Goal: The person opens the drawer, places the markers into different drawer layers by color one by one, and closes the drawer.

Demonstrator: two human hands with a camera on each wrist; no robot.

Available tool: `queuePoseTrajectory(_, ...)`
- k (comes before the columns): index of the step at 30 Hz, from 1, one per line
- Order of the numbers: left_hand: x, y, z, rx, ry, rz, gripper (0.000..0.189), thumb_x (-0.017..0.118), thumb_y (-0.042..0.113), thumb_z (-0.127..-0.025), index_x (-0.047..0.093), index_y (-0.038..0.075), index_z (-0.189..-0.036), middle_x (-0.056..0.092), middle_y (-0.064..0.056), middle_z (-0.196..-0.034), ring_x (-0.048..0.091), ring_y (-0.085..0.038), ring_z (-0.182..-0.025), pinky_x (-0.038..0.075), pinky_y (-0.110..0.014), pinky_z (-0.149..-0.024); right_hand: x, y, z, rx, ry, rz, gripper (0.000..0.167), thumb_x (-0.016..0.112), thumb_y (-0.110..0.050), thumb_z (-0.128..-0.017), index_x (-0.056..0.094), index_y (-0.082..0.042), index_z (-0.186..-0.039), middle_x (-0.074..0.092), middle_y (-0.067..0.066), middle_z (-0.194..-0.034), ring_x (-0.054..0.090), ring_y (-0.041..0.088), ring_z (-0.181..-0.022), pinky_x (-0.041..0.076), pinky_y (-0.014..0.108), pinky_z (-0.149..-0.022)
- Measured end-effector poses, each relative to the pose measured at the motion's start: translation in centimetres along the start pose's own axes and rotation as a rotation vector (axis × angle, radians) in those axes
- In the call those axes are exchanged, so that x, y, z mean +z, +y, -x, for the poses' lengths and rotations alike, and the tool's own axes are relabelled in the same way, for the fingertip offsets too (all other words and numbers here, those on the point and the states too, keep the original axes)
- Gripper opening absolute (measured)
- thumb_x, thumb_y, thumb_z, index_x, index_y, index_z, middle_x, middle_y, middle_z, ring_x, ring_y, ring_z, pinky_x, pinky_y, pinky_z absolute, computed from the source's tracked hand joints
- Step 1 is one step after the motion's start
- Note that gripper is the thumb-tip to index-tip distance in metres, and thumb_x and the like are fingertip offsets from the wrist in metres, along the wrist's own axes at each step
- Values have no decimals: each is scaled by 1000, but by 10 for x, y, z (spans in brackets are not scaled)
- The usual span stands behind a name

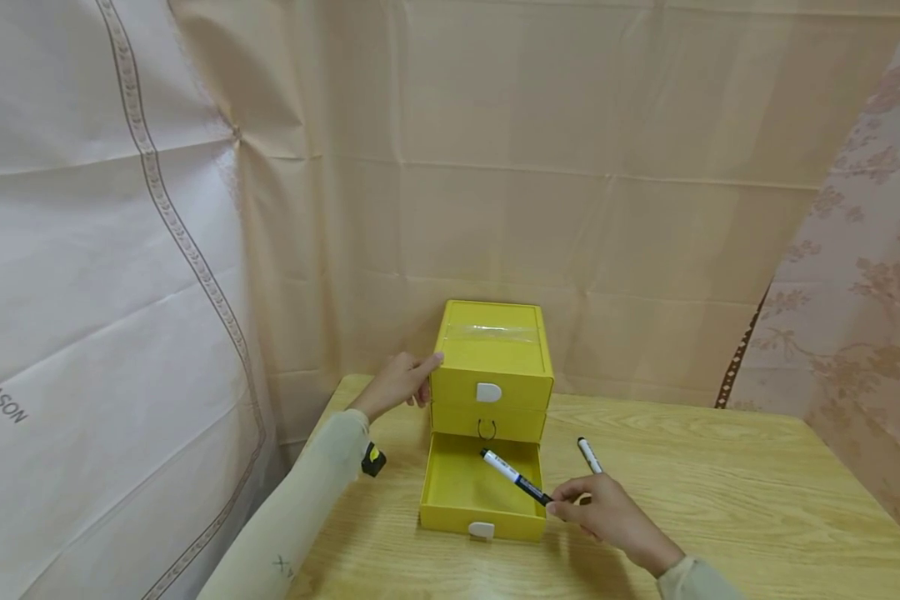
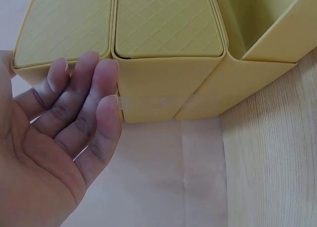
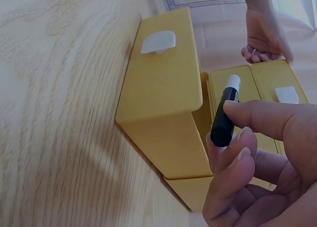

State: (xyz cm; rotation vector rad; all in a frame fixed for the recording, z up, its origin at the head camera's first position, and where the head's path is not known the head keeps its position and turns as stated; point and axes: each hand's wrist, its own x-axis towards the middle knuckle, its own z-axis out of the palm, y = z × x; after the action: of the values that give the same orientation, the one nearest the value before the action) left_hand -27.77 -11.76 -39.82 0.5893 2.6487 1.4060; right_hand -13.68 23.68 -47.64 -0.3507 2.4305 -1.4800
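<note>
We see right hand (image 1: 615,518) pinching black marker (image 1: 515,477) over open bottom drawer (image 1: 474,492) of yellow drawer box (image 1: 492,367); left hand (image 1: 399,383), fingers straight, steadies box side; second marker (image 1: 589,455) on table (image 1: 720,500).

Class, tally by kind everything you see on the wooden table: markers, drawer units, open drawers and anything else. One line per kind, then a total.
Markers: 2, one pinched by the right hand over the open drawer, one lying on the table
Yellow drawer units: 1
Open drawers: 1
Small black-and-yellow objects: 1
Total: 5
</note>
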Motion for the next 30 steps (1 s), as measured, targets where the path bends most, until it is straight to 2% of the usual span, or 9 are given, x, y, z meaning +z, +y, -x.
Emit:
queuePoseTrajectory(4, 0, 0, 0, 2, 1, -5, 81, 42, 65, -104, 71, -4, -74, 70, -7, -67, 70, -43, -75, 57, -36, -60, 3, -1, -3, -30, -7, 10, 27, 75, -26, -96, 76, -1, -105, 69, 6, -94, 40, 7, -51, 34, 19, -43)
queuePoseTrajectory(11, 1, 0, -1, 7, -8, -5, 79, 42, 64, -105, 71, -4, -75, 70, -8, -68, 69, -44, -76, 57, -36, -60, 8, -5, -5, -12, -26, -12, 24, 76, -26, -96, 76, -3, -103, 68, 5, -91, 43, 8, -53, 34, 19, -44)
queuePoseTrajectory(15, 1, 1, -1, 10, -4, -6, 79, 41, 64, -105, 70, -3, -75, 70, -8, -67, 69, -44, -76, 56, -36, -60, 10, -7, -7, -26, -29, 9, 23, 76, -26, -95, 77, -4, -101, 68, 5, -90, 42, 7, -52, 34, 19, -43)
queuePoseTrajectory(25, 1, -1, -1, 13, -3, -8, 80, 41, 66, -104, 70, -2, -75, 70, -8, -67, 69, -34, -69, 56, -36, -60, 17, -9, -12, -62, -10, 85, 20, 78, -30, -94, 78, -10, -98, 68, 1, -89, 46, 7, -54, 39, 22, -44)
queuePoseTrajectory(30, 1, -2, -1, 9, 2, -1, 80, 42, 66, -103, 70, -3, -74, 70, -8, -66, 69, -40, -72, 56, -36, -59, 21, -10, -16, -82, -5, 120, 19, 78, -30, -93, 77, -11, -97, 69, -1, -86, 47, 8, -53, 41, 24, -45)
